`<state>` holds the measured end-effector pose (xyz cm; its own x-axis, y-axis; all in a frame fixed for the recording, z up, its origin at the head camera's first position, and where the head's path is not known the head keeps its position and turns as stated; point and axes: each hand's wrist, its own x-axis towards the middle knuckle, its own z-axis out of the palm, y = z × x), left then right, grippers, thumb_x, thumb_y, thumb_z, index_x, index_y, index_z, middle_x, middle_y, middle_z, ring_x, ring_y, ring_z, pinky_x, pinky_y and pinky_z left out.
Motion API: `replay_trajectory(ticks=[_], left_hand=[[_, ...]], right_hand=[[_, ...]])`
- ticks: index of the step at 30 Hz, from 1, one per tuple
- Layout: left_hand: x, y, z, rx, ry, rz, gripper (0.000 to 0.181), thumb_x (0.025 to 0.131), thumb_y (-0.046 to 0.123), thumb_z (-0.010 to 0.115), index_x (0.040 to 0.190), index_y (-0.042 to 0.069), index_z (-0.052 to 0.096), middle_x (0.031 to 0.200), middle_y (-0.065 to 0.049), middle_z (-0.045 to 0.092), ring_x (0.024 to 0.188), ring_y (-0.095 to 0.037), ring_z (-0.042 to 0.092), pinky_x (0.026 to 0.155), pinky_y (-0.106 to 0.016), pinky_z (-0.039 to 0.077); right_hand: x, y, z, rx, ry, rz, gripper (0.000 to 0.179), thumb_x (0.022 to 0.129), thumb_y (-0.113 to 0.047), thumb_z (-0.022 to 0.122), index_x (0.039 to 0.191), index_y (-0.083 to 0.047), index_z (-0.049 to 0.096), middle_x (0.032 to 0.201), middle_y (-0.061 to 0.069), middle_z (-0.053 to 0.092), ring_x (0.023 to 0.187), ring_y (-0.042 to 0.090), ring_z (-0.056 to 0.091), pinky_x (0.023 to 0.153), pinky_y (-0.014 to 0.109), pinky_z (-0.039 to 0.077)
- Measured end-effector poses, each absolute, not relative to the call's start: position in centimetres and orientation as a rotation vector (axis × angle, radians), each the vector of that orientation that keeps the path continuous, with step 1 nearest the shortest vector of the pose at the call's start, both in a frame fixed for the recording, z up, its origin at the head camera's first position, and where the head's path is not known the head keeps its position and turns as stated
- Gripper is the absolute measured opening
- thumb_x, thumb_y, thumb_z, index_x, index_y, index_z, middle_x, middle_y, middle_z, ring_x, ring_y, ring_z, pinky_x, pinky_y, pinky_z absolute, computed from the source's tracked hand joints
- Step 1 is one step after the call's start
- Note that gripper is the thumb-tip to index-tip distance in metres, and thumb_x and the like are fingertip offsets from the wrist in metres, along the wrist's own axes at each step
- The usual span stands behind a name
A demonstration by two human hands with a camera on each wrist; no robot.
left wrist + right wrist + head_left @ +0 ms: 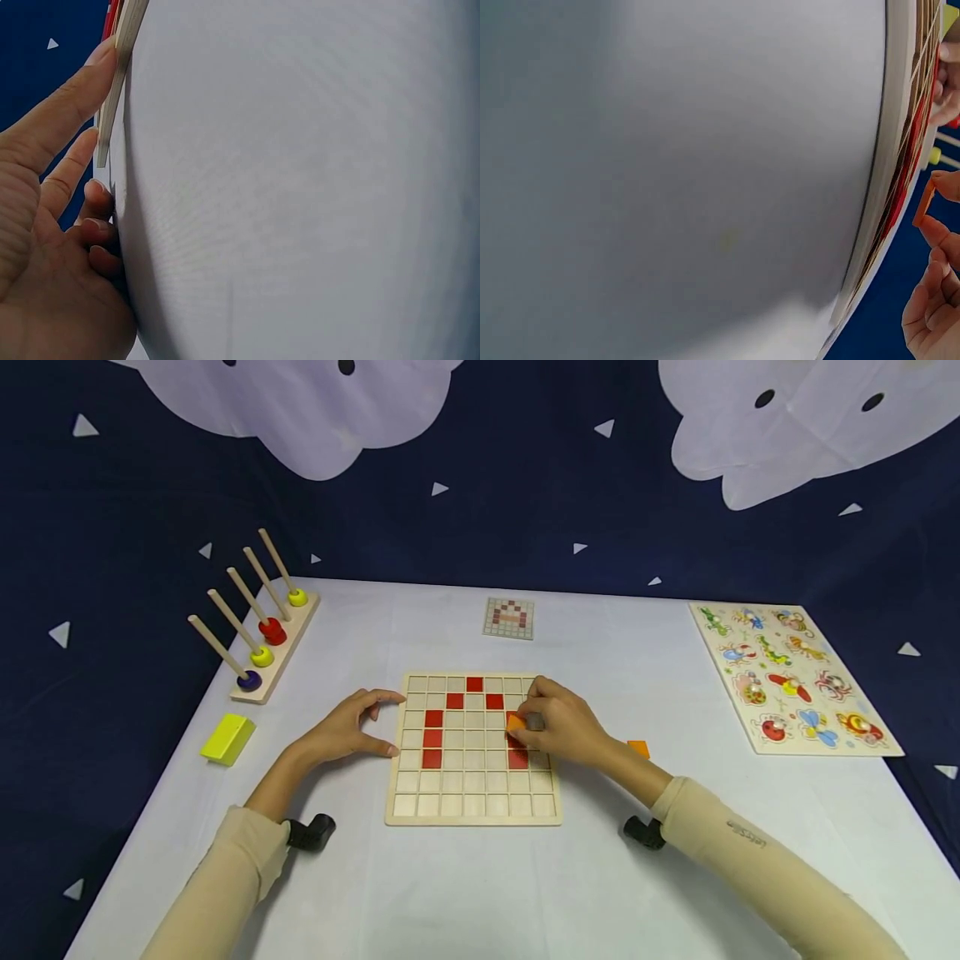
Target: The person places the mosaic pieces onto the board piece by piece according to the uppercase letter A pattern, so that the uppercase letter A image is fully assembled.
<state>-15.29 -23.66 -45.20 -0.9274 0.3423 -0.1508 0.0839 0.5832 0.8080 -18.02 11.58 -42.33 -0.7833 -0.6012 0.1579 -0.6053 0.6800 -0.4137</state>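
Observation:
A square wooden grid board lies flat on the table, with red tiles in several of its cells. At its left edge my left hand touches the frame with the thumb and index fingertips spread apart; the left wrist view shows the thumb at the board's side. My right hand is over the board's right side, pinching an orange tile between thumb and finger. In the right wrist view this orange tile stands on edge, above the board.
Behind the board lies a small pattern card. Another orange tile sits by my right forearm. To the left are a peg stand with rings and a yellow block; an insect picture board is at right.

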Motion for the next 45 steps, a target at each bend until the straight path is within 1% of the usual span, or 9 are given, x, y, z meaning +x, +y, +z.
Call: replay_trajectory(ticks=[10, 17, 21, 27, 34, 41, 45], left_hand=[[-15.4, -23.7, -45.1, 0.335, 2.527, 1.262, 0.076, 0.071, 0.019, 0.09, 0.138, 0.01, 0.055, 0.095, -0.009, 0.037, 0.095, -0.024, 0.036, 0.082, -0.041, 0.028], [-15.4, -23.7, -45.1, 0.336, 2.529, 1.26, 0.076, 0.07, 0.018, 0.09, 0.138, 0.01, 0.055, 0.094, -0.009, 0.037, 0.095, -0.024, 0.036, 0.083, -0.041, 0.028], [-15.4, -23.8, -45.2, 0.339, 2.523, 1.267, 0.076, 0.071, 0.019, 0.09, 0.138, 0.01, 0.055, 0.094, -0.009, 0.037, 0.095, -0.023, 0.036, 0.083, -0.041, 0.028], [-15.4, -23.8, -45.3, 0.349, 2.524, 1.271, 0.076, 0.071, 0.02, 0.09, 0.138, 0.01, 0.055, 0.095, -0.009, 0.037, 0.094, -0.023, 0.036, 0.082, -0.041, 0.028], [-15.6, -23.6, -45.1, 0.342, 2.527, 1.264, 0.076, 0.071, 0.021, 0.09, 0.138, 0.011, 0.055, 0.095, -0.009, 0.037, 0.095, -0.023, 0.037, 0.082, -0.041, 0.028], [-15.5, -23.7, -45.0, 0.355, 2.526, 1.265, 0.076, 0.071, 0.02, 0.09, 0.138, 0.01, 0.055, 0.095, -0.009, 0.037, 0.094, -0.023, 0.036, 0.081, -0.041, 0.028], [-15.3, -23.7, -45.3, 0.351, 2.53, 1.265, 0.076, 0.072, 0.02, 0.09, 0.138, 0.01, 0.055, 0.095, -0.009, 0.037, 0.093, -0.023, 0.036, 0.08, -0.04, 0.028]], right_hand=[[-17.6, 8.0, -42.5, 1.184, -2.82, 0.69, 0.022, 0.079, -0.026, 0.083, 0.088, -0.007, 0.077, 0.088, 0.001, 0.051, 0.077, 0.011, 0.047, 0.066, 0.024, 0.042], [-17.2, 5.8, -42.4, 1.262, -2.814, 0.71, 0.022, 0.082, -0.026, 0.081, 0.089, -0.005, 0.077, 0.089, 0.0, 0.052, 0.079, 0.011, 0.048, 0.069, 0.024, 0.046], [-17.1, 4.9, -42.6, 1.285, -2.842, 0.71, 0.021, 0.084, -0.024, 0.08, 0.09, -0.004, 0.077, 0.089, 0.0, 0.051, 0.081, 0.011, 0.047, 0.07, 0.022, 0.046], [-17.0, 4.2, -42.7, 1.285, -2.863, 0.707, 0.018, 0.085, -0.024, 0.079, 0.09, -0.006, 0.077, 0.089, 0.0, 0.05, 0.08, 0.012, 0.046, 0.067, 0.021, 0.043], [-17.2, 4.0, -43.0, 1.26, -2.864, 0.695, 0.018, 0.085, -0.025, 0.08, 0.09, -0.009, 0.075, 0.086, -0.001, 0.053, 0.078, 0.012, 0.05, 0.064, 0.02, 0.045], [-17.3, 3.7, -42.9, 1.249, -2.902, 0.733, 0.017, 0.085, -0.026, 0.08, 0.09, -0.011, 0.074, 0.084, -0.001, 0.054, 0.074, 0.012, 0.047, 0.058, 0.019, 0.04], [-17.2, 3.6, -43.0, 1.25, -2.928, 0.703, 0.019, 0.085, -0.029, 0.079, 0.093, -0.012, 0.074, 0.086, 0.0, 0.055, 0.075, 0.011, 0.047, 0.06, 0.019, 0.04]])
